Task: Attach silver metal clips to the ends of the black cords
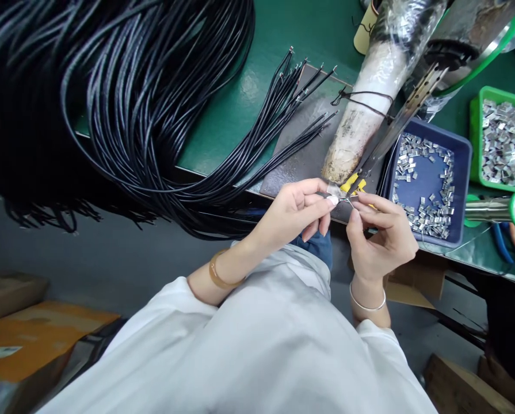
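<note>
Green table [278, 23], near edge: my left hand [300, 210] pinches a dark cable [323, 195], my right hand [380, 233] its bare wire [347, 200]; I judge this fine handling, calling for steadiness.

Blk cables [145, 115] — partly past L edge

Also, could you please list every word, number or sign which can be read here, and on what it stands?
None can be read.
White label on the orange-brown box: too small and blurred.
Round end of the green-ended spool: any print there is too blurred to read.
</note>
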Demonstrator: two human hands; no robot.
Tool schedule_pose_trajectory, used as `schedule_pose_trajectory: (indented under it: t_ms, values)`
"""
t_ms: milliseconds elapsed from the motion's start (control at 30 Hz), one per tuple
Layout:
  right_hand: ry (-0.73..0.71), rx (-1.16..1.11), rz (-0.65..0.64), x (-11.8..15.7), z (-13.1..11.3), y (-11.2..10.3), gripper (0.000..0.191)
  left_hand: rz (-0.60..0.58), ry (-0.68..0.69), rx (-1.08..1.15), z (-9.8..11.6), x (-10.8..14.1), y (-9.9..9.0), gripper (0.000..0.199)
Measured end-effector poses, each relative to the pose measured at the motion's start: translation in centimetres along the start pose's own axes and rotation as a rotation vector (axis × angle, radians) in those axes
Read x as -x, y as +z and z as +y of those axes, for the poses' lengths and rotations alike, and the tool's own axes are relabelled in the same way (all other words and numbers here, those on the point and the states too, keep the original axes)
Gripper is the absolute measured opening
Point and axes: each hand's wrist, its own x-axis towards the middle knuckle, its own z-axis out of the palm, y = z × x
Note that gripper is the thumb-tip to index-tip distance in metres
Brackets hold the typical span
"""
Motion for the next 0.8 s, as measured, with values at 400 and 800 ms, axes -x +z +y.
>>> schedule_pose_trajectory:
  t_ms: [400,800]
  values:
    - [0.013,-0.08,0.029,0.13,-0.24,0.1,0.017,-0.006,-0.043,0.011,0.16,0.21,-0.12,0.027]
    - [0.015,-0.069,-0.008,0.52,0.25,0.09,0.016,-0.011,-0.074,0.009,-0.06,0.24,-0.14,0.027]
